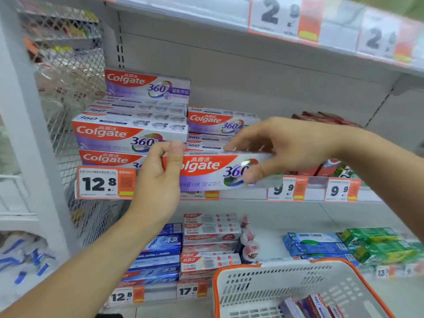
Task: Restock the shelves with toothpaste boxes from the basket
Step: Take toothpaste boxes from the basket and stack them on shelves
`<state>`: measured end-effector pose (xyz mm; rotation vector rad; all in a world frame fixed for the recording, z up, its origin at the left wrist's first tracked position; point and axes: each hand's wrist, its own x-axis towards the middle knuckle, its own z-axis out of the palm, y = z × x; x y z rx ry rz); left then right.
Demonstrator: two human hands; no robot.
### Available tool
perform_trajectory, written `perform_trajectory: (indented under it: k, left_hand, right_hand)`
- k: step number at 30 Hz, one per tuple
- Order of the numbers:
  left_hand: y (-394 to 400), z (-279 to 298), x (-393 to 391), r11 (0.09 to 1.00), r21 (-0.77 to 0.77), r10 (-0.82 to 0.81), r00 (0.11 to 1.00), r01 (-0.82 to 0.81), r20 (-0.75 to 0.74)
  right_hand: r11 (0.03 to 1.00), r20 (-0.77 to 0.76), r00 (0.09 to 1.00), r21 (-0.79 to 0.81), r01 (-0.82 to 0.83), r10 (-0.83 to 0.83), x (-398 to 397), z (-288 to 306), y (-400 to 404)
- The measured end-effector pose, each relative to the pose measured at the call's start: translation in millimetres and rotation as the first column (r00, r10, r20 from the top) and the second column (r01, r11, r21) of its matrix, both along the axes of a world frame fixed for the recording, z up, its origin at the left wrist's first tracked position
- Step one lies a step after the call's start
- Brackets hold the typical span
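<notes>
A purple and white Colgate 360 toothpaste box [206,173] is held level in front of the middle shelf edge. My left hand [160,177] pinches its left end, and my right hand [282,148] grips its right end from above. Behind it on the shelf are two stacks of the same boxes, a taller left stack [130,131] and a lower right stack [218,125]. The white basket with an orange rim [298,288] sits at the bottom right, with a few more toothpaste boxes [314,306] lying in it.
Price tags [105,182] line the shelf edge. The lower shelf holds blue boxes [160,255], red and white Colgate boxes [208,239] and green boxes [376,244]. A wire mesh divider [68,88] closes the left side. Bare shelf back [286,92] shows right of the stacks.
</notes>
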<state>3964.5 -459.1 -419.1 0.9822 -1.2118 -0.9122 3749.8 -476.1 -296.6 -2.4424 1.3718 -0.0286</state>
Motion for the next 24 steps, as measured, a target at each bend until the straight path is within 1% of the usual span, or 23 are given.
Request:
perform_trajectory:
  k: [2, 4, 5, 6, 7, 8, 9, 10, 11, 12, 14, 16, 17, 19, 21, 24]
  left_hand:
    - [0, 10, -9, 0.998, -0.057, -0.029, 0.999, 0.031, 0.039]
    - [-1, 18, -12, 0.989, -0.112, -0.078, 0.979, 0.1, 0.188]
    - [-2, 22, -10, 0.982, -0.158, -0.059, 0.96, 0.106, 0.274]
    - [-4, 24, -6, 0.972, -0.224, 0.007, 0.939, 0.074, 0.343]
    - [-6, 26, -1, 0.949, -0.315, 0.123, 0.913, 0.006, 0.389]
    - [-10, 26, 4, 0.907, -0.414, 0.259, 0.869, -0.07, 0.421]
    - [-15, 26, 8, 0.856, -0.5, 0.386, 0.803, -0.129, 0.454]
    - [-20, 24, 11, 0.818, -0.552, 0.477, 0.727, -0.162, 0.493]
    - [-26, 21, 13, 0.803, -0.568, 0.533, 0.641, -0.179, 0.552]
    - [-32, 17, 15, 0.808, -0.558, 0.559, 0.546, -0.19, 0.624]
    - [-40, 7, 16, 0.843, -0.493, 0.538, 0.383, -0.217, 0.751]
    - [-44, -2, 17, 0.859, -0.46, 0.509, 0.294, -0.224, 0.809]
    - [-44, -4, 18, 0.857, -0.464, 0.512, 0.269, -0.223, 0.816]
    - [-46, -6, 18, 0.844, -0.487, 0.533, 0.248, -0.225, 0.809]
    - [-47, -7, 19, 0.831, -0.509, 0.554, 0.249, -0.225, 0.794]
    - [-48, -8, 21, 0.823, -0.525, 0.567, 0.249, -0.217, 0.786]
  right_hand:
    - [0.995, 0.04, 0.999, -0.103, 0.012, -0.008, -15, 1, 10]
    - [0.986, 0.131, 0.991, -0.164, 0.037, -0.015, -28, 5, 16]
    - [0.98, 0.164, 0.986, -0.19, 0.062, -0.031, -34, 8, 18]
    - [0.972, 0.186, 0.981, -0.214, 0.092, -0.052, -41, 10, 18]
    - [0.964, 0.197, 0.978, -0.239, 0.119, -0.072, -46, 13, 19]
    - [0.951, 0.195, 0.976, -0.272, 0.143, -0.091, -49, 14, 17]
    - [0.936, 0.19, 0.976, -0.312, 0.161, -0.105, -50, 16, 14]
    - [0.921, 0.186, 0.976, -0.348, 0.174, -0.114, -48, 16, 10]
    - [0.908, 0.18, 0.976, -0.376, 0.184, -0.124, -45, 16, 4]
    - [0.898, 0.166, 0.977, -0.398, 0.19, -0.134, -42, 16, -4]
    - [0.887, 0.116, 0.981, -0.422, 0.189, -0.154, -34, 12, -25]
    - [0.891, 0.058, 0.983, -0.417, 0.18, -0.172, -28, 6, -47]
    - [0.898, 0.04, 0.984, -0.405, 0.175, -0.173, -26, 3, -58]
    - [0.918, 0.039, 0.984, -0.355, 0.174, -0.171, -22, -5, -74]
    - [0.933, 0.048, 0.984, -0.314, 0.176, -0.17, -20, -13, -88]
    - [0.926, 0.06, 0.98, -0.32, 0.199, -0.19, -20, -23, -101]
